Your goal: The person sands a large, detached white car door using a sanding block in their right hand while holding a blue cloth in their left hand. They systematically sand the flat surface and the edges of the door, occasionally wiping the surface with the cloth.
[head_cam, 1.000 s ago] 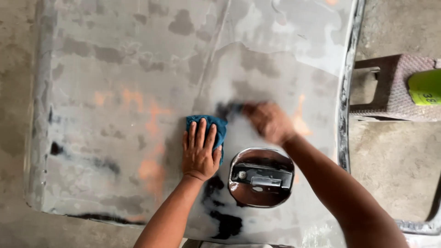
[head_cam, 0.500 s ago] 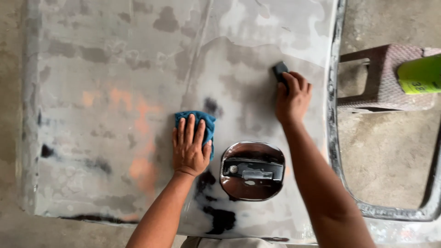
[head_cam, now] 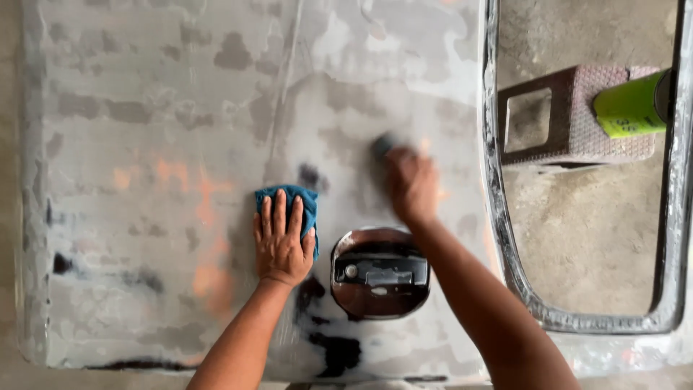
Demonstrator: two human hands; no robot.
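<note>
A car door panel [head_cam: 180, 108] lies flat below me, coated in patchy grey filler with orange and black spots. My left hand [head_cam: 280, 242] presses flat on a folded blue cloth [head_cam: 302, 201] near the middle of the panel. My right hand [head_cam: 410, 182] is blurred with motion and grips a small dark sanding pad [head_cam: 380, 146] against the panel, above and right of the door handle recess [head_cam: 380, 273]. The recess is a dark oval with a metal latch inside.
The door's window opening [head_cam: 592, 238] at the right shows concrete floor through it. A brown plastic stool [head_cam: 570, 115] stands there with a bright green can [head_cam: 632, 107] on it. The window frame edge [head_cam: 505, 238] runs beside my right forearm.
My right hand with the pad swept from beside the cloth up to the right, then came back down and left. The left hand stayed on the blue cloth.
</note>
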